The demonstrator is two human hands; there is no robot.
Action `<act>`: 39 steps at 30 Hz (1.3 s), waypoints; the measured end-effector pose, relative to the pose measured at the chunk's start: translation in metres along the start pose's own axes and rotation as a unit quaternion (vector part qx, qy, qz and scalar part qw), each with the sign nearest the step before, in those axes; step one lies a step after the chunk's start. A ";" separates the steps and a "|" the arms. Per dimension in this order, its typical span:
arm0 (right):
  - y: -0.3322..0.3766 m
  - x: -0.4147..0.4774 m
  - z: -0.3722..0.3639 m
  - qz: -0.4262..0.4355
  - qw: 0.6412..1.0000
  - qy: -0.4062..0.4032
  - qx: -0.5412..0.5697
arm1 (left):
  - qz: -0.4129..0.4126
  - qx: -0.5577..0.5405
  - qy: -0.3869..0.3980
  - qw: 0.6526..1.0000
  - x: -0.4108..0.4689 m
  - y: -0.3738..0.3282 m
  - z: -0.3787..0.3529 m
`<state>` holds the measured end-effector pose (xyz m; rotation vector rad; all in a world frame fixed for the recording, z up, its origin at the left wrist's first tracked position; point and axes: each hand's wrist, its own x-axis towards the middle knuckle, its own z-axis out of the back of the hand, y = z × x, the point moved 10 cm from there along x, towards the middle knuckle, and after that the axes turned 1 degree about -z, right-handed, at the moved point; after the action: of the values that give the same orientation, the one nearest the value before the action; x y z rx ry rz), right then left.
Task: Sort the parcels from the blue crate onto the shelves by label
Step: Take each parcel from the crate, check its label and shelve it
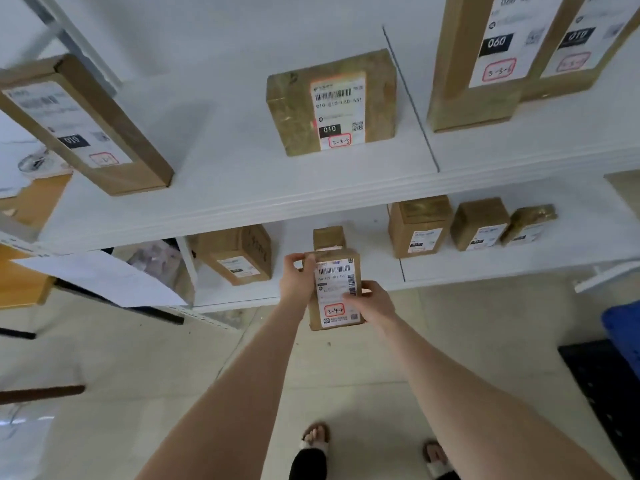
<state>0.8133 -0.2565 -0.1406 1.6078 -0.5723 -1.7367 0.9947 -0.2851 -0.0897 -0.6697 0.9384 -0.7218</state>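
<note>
The nearest parcel (334, 292) is brown cardboard with a white label: black barcode stripes near the top and a red-outlined box low down (its handwriting is only partly legible). Straight above it, a larger parcel (294, 109) is glossy yellow-brown, its white label topped with an orange strip and carrying a black block with white digits and another red-outlined box. The shelves (242, 188) behind the nearest parcel are white. Far right of it the blue crate (623, 327) shows at the frame edge, beside a black mat (602, 393) patterned with small dots. Below it the floor (138, 375) is pale beige
</note>
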 end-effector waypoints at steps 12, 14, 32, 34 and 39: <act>-0.001 0.115 -0.124 0.078 0.990 -0.099 -0.055 | 0.009 -0.028 0.024 0.999 0.165 0.094 0.039; -0.006 0.134 -0.135 0.084 0.989 -0.104 -0.059 | -0.003 -0.028 0.030 0.999 0.184 0.104 0.037; -0.026 0.200 -0.160 0.116 0.964 -0.181 -0.159 | -0.122 0.069 0.036 0.989 0.232 0.133 0.021; -0.009 0.179 -0.158 0.172 0.921 -0.218 -0.275 | -0.185 0.172 0.004 0.968 0.213 0.119 0.029; 0.009 0.154 -0.189 0.272 0.818 -0.139 -0.487 | -0.288 0.399 0.047 0.869 0.178 0.114 0.008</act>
<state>1.0016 -0.3504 -0.2637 0.4073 -0.1566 -1.4209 1.1014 -0.3573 -0.2577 -0.1521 0.4302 -1.5731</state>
